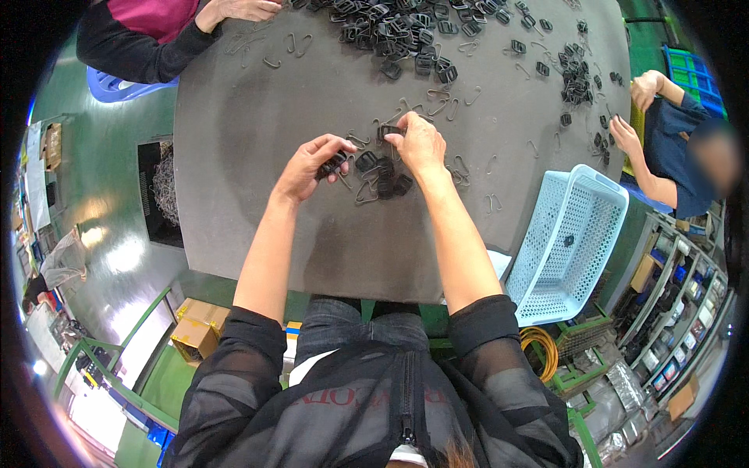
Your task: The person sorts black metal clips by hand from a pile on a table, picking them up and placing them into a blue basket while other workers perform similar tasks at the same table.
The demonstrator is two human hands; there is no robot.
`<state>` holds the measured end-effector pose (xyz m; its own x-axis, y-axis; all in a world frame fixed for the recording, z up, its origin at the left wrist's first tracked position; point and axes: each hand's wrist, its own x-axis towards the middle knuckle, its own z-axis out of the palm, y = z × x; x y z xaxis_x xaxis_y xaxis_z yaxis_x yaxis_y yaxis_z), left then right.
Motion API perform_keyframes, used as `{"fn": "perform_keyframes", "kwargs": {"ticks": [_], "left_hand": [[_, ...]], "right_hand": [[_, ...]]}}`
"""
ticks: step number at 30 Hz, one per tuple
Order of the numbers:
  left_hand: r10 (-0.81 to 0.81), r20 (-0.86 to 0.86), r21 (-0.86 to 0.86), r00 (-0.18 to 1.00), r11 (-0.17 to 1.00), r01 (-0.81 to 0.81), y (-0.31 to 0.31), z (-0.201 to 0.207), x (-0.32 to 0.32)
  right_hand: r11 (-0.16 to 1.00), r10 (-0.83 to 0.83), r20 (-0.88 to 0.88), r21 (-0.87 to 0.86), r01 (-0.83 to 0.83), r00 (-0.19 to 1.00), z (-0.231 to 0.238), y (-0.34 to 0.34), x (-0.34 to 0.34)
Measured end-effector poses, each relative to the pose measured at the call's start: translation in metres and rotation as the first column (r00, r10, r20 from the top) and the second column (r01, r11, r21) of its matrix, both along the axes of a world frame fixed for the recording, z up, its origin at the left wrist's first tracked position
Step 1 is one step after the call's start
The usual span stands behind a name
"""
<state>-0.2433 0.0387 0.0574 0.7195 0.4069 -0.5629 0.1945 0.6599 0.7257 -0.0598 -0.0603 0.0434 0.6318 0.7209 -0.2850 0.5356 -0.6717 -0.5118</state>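
Observation:
My left hand [300, 171], over the middle of the table, has its fingers curled round a black plastic buckle [332, 164]. Just to its right, my right hand [424, 148] pinches another black buckle [387, 132] between thumb and forefinger. Whether a wire hook is threaded through that buckle cannot be made out. Between and below the hands lies a small cluster of black buckles [385, 183]. Bent wire hooks [365, 193] are scattered round this cluster, some beyond my right fingertips and some beside my right wrist.
A large heap of black buckles [390, 39] covers the table's far side, with a smaller heap [576, 82] at right. One light blue basket [538, 261] stands at the right near corner. Co-workers' hands rest at the far left [243, 8] and right edge [624, 134].

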Motion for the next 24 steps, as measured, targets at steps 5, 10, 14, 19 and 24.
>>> {"fn": "perform_keyframes", "kwargs": {"ticks": [5, 10, 14, 19, 24], "left_hand": [[0.104, -0.535, 0.715, 0.838, 0.585, 0.384, -0.038, -0.015, 0.026], [0.104, -0.521, 0.784, 0.847, 0.45, 0.427, -0.049, -0.023, 0.024], [-0.142, -0.529, 0.66, 0.837, 0.55, 0.511, -0.035, -0.022, 0.018], [-0.304, -0.063, 0.081, 0.95, 0.948, 0.309, -0.02, 0.0, 0.008], [-0.048, 0.065, -0.083, 0.997, 0.995, 0.053, -0.031, 0.017, 0.014]], "right_hand": [[0.981, -0.152, -0.425, 0.048, 0.19, 0.892, 0.002, -0.029, 0.018], [0.815, -0.016, -0.982, 0.096, 0.572, 0.189, 0.031, -0.1, 0.043], [0.66, 0.211, -0.977, 0.168, 0.733, 0.034, 0.042, -0.137, 0.048], [0.935, -0.037, -0.533, 0.281, 0.218, 0.845, 0.004, -0.133, 0.052], [0.996, 0.085, 0.089, -0.011, -0.085, 0.992, 0.005, -0.114, 0.029]]}}
